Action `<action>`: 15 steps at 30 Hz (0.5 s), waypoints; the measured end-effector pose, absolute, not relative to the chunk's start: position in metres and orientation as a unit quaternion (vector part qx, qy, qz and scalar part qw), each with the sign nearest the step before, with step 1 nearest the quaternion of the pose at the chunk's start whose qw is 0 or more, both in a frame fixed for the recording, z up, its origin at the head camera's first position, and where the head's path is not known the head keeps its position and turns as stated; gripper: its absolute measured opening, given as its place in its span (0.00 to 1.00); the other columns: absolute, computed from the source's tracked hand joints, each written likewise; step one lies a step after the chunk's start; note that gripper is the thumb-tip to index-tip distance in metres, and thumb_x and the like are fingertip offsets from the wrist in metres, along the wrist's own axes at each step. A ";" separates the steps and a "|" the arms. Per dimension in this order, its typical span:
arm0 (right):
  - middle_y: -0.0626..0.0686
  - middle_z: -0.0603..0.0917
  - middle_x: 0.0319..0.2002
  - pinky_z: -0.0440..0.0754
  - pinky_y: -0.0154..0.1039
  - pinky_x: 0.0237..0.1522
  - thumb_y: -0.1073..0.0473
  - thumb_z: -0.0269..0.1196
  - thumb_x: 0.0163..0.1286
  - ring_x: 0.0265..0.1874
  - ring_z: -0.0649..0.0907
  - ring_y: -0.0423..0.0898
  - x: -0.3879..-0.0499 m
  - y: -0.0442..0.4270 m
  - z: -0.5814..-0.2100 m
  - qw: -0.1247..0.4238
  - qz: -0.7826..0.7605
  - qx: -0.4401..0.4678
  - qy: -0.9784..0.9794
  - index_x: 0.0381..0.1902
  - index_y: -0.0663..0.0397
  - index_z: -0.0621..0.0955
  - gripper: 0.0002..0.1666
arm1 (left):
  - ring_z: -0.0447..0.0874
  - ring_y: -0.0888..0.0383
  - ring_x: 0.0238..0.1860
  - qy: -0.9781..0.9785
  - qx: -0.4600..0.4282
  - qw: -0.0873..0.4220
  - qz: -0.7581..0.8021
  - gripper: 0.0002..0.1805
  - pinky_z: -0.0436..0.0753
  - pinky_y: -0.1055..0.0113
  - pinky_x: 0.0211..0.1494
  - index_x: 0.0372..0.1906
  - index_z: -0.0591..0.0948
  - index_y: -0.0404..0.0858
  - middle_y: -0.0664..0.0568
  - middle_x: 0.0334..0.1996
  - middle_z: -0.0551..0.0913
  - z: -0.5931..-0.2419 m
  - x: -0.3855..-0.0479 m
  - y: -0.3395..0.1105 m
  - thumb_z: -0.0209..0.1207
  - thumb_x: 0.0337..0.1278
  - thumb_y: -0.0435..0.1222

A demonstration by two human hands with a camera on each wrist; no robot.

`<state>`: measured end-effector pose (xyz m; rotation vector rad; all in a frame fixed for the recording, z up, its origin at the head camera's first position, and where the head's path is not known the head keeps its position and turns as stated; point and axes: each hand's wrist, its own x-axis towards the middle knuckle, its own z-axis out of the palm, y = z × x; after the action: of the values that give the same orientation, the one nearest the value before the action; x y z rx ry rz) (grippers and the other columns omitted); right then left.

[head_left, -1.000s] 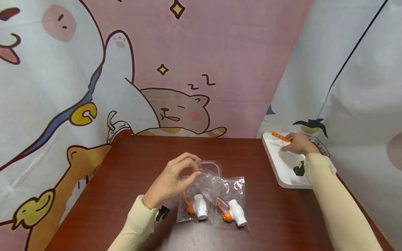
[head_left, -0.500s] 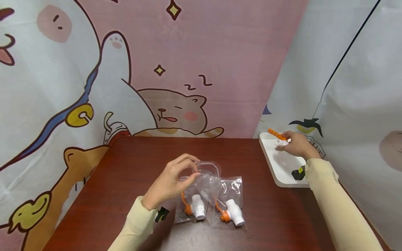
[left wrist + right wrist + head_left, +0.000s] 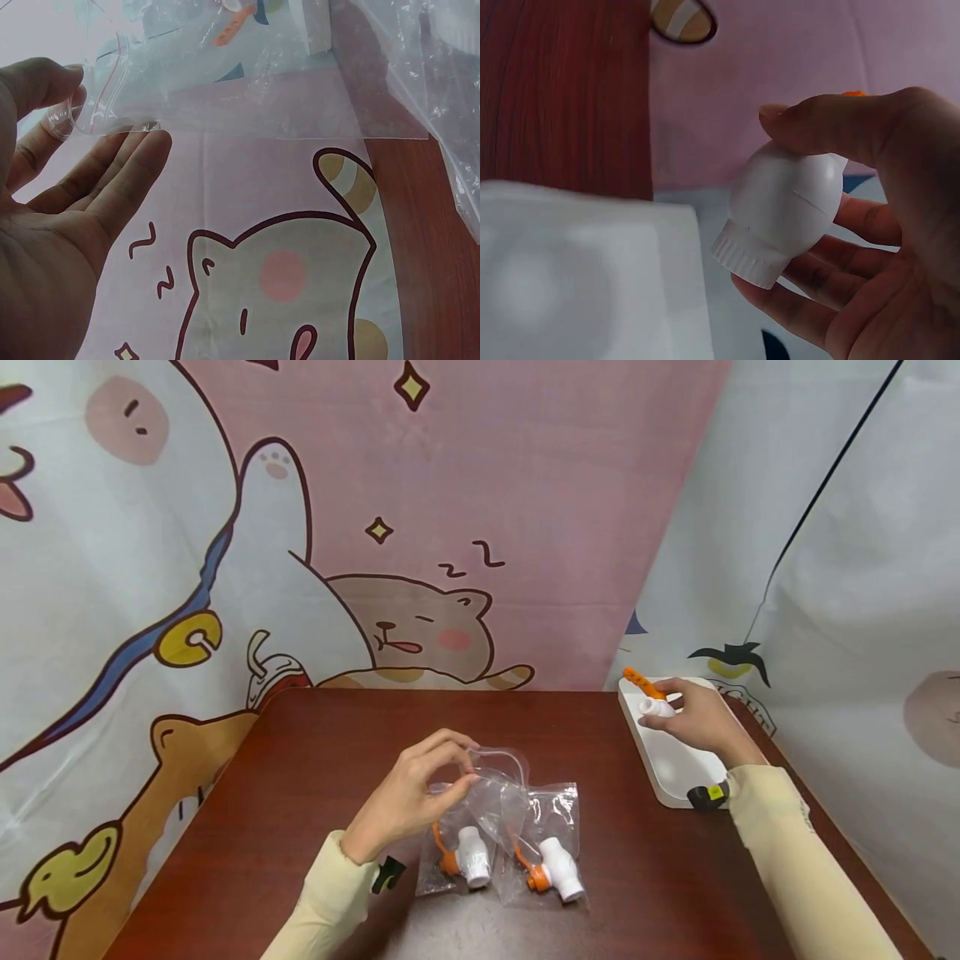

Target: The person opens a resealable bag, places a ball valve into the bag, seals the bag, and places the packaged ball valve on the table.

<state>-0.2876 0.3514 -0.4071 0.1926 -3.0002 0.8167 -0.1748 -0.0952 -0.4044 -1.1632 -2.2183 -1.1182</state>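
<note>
My left hand (image 3: 408, 789) pinches the mouth edge of a clear plastic zip bag (image 3: 225, 105) between thumb and forefinger. Beneath it on the table lie two clear bags, each with a white valve showing inside: a left valve (image 3: 474, 857) and a right valve (image 3: 561, 868), both with orange parts. Over the tray at the far right, my right hand (image 3: 697, 717) grips another white plastic ball valve (image 3: 787, 199) with an orange handle (image 3: 641, 682). Its ribbed end points away from the palm in the right wrist view. The handle is mostly hidden there behind the thumb.
A white tray (image 3: 667, 768) stands at the table's right back corner, next to the printed cloth wall. The brown table (image 3: 337, 718) runs back to a pink cartoon cloth (image 3: 585, 527).
My right hand has lifted the white valve up from the tray and shifted it slightly left and towards me. The left hand and the bags stay nearly where they were.
</note>
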 end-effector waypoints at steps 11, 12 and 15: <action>0.66 0.81 0.62 0.86 0.56 0.48 0.35 0.74 0.60 0.57 0.83 0.65 -0.251 0.314 -0.393 0.037 0.318 0.064 -0.945 0.68 0.54 0.73 0.47 | 0.86 0.52 0.50 -0.792 -0.412 0.197 -0.404 0.08 0.85 0.63 0.52 0.36 0.80 0.44 0.49 0.50 0.84 -0.406 -0.175 -0.096 0.66 0.63 0.29; 0.65 0.81 0.62 0.85 0.58 0.50 0.35 0.74 0.59 0.58 0.83 0.65 -0.248 0.311 -0.391 0.036 0.326 0.062 -0.943 0.68 0.53 0.73 0.47 | 0.86 0.52 0.51 -0.792 -0.412 0.196 -0.405 0.08 0.85 0.63 0.52 0.36 0.80 0.45 0.49 0.50 0.84 -0.406 -0.176 -0.096 0.66 0.63 0.29; 0.63 0.80 0.63 0.84 0.61 0.53 0.32 0.73 0.60 0.59 0.82 0.64 -0.239 0.299 -0.386 0.031 0.347 0.059 -0.936 0.68 0.50 0.73 0.47 | 0.86 0.53 0.51 -0.793 -0.408 0.194 -0.408 0.07 0.85 0.61 0.52 0.36 0.80 0.45 0.50 0.51 0.84 -0.405 -0.176 -0.096 0.66 0.64 0.30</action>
<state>-0.2390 0.2992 -0.3864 0.1805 -2.8825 1.0680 -0.1761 -0.0956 -0.4049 -1.1456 -2.2249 -1.1450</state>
